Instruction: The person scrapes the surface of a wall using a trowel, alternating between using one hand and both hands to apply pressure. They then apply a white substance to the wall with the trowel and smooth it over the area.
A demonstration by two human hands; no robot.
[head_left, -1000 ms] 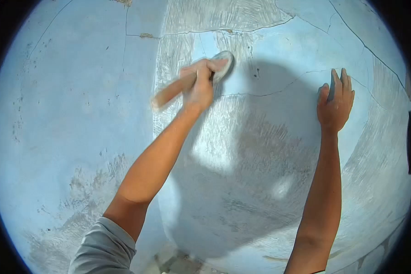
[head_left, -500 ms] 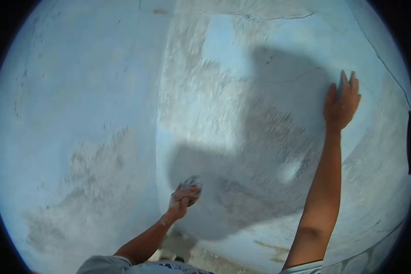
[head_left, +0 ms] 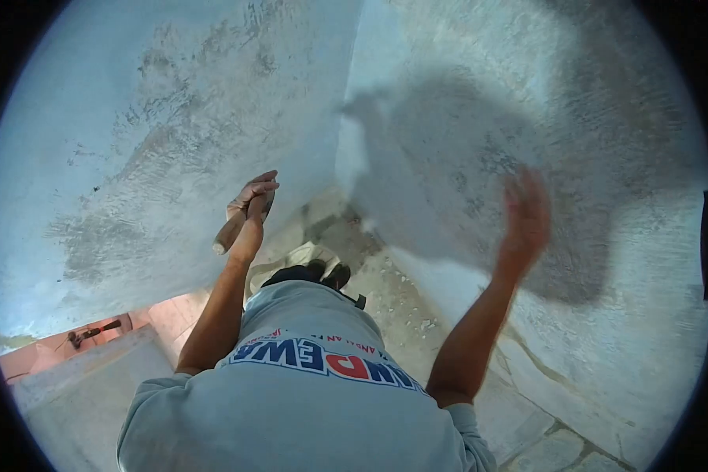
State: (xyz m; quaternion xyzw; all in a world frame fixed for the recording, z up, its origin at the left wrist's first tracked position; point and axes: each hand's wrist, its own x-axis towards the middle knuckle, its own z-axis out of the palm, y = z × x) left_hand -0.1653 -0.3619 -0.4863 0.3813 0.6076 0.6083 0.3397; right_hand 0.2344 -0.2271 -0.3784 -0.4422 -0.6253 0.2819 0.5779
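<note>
My left hand (head_left: 252,200) is closed round a wooden-handled scraper (head_left: 230,234). Its pale handle end points down and left, and the fingers cover much of the blade. Behind that hand rises the left wall (head_left: 165,149), light blue with rough grey worn patches. My right hand (head_left: 525,220) is raised in front of the right wall (head_left: 417,47), fingers stretched upward and smeared by motion, with nothing seen in it. A dark shadow of my head and arms falls over the grey patch there.
The two walls meet at a corner above my feet (head_left: 326,271). Crumbs of debris (head_left: 405,303) lie on the floor to the right. A dark tool (head_left: 94,333) rests on a reddish surface at lower left. Stone paving (head_left: 547,448) shows at lower right.
The view has tipped down, bringing my shirt, feet and the floor into sight. My right hand has come off the wall; my left hand still grips the scraper, now at the left wall.
</note>
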